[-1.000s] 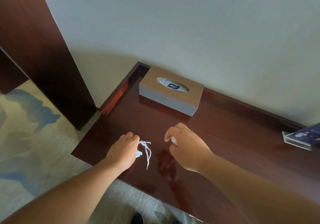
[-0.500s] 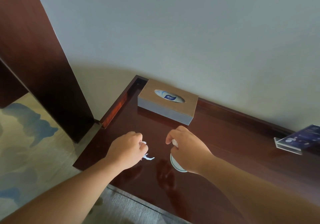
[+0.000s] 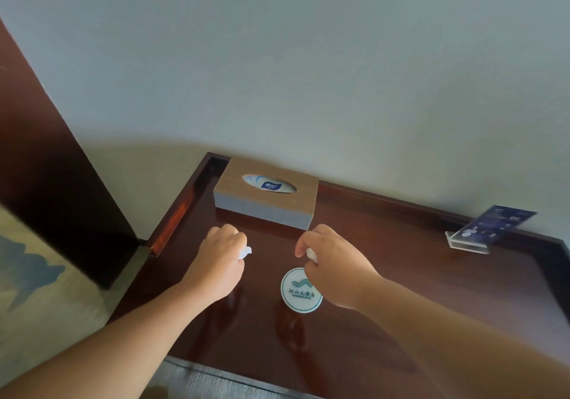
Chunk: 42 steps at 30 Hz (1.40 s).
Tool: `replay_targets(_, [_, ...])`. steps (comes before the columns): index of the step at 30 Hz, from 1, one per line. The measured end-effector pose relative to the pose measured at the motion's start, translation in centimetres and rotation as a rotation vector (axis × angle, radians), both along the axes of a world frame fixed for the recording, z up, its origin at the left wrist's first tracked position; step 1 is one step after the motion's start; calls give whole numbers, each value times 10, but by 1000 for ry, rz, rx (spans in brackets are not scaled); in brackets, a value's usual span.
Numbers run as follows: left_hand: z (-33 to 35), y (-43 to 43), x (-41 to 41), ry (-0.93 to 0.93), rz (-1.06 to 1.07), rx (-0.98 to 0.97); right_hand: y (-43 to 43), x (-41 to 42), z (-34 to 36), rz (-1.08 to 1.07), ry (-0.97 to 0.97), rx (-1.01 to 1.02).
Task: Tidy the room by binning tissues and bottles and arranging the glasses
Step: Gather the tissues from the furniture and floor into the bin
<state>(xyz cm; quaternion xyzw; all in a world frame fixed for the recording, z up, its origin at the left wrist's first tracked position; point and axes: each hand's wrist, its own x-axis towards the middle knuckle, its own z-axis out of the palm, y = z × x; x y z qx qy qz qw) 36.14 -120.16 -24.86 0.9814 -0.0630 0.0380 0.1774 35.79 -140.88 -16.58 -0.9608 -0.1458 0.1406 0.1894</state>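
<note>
Item one: my left hand (image 3: 220, 263), fist curled knuckles-up over the dark wooden table (image 3: 401, 275), fingers pressed together around a scrap of white tissue (image 3: 245, 252); only a small crumpled corner pokes out on the thumb side, so I cannot tell how much is held inside. Item two: my right hand (image 3: 336, 267), likewise curled, thumb and forefinger pinching a second tissue wad (image 3: 312, 255), again mostly hidden in the grip. The two fists sit level with each other and apart, bare tabletop between them. Item three: a round white coaster (image 3: 297, 292) with a teal rim, wave logo and printed characters, lying flat on the table just below the right-hand fingers, its upper right edge tucked under that hand. Item four: a brown tissue box (image 3: 266, 196), oval slot on top showing a blue-and-white pack, standing beyond both sets of fingertips, against the table's raised back rim and near its left corner. Item five: a clear acrylic sign holder (image 3: 490, 229) carrying a dark blue card, tilted back, well off to the right of the right-hand fingers. Item six: patterned carpet (image 3: 34, 275) on the floor, left of the left forearm.
</note>
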Motion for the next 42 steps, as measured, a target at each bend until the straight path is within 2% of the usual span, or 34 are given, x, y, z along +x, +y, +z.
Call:
replay_targets(4, [3, -13, 4, 143, 18, -137, -15, -6, -2, -47, 15, 1])
replay_targets(11, [15, -51, 6, 264, -76, -137, -50, -22, 1, -131, 9, 9])
replay_targets(17, [31, -96, 2, 179, -169, -120, -90, -44, 11, -213, -18, 31])
replay_targets(23, [44, -148, -18, 165, -200, -343, -144, -84, 20, -298, -44, 46])
replay_targets(26, [49, -175, -35, 180, -214, -392, -172, -109, 26, -328, -67, 50])
replay_targets(34, [72, -263, -98, 112, -260, -333, -255, -194, 43, -433, -152, 101])
replay_targets(42, [85, -358, -155, 125, -472, -305, -332, -280, 47, -602, -205, 140])
